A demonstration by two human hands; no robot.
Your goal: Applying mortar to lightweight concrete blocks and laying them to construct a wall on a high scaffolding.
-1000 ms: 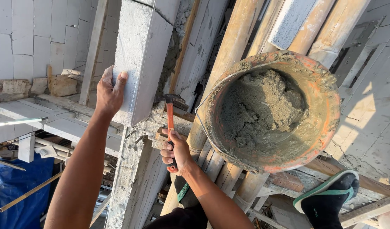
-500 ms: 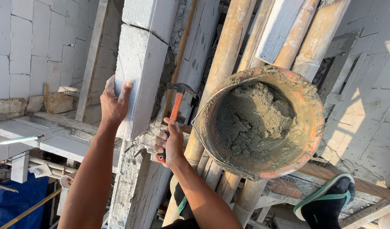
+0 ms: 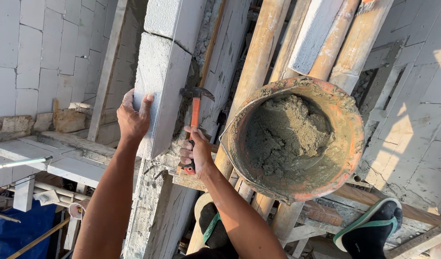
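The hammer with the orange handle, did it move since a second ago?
Hardly. The right hand kept its grip on the orange-handled hammer, head beside the pale grey concrete block. The left hand stayed pressed on the block's face. The round orange bucket of grey mortar stayed put; mainly the view shifted.

Hammer handle [image 3: 195, 125] partly inside right hand [image 3: 195, 152]

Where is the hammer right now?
The hammer is mid-frame in the right hand, between the grey block and the mortar bucket.
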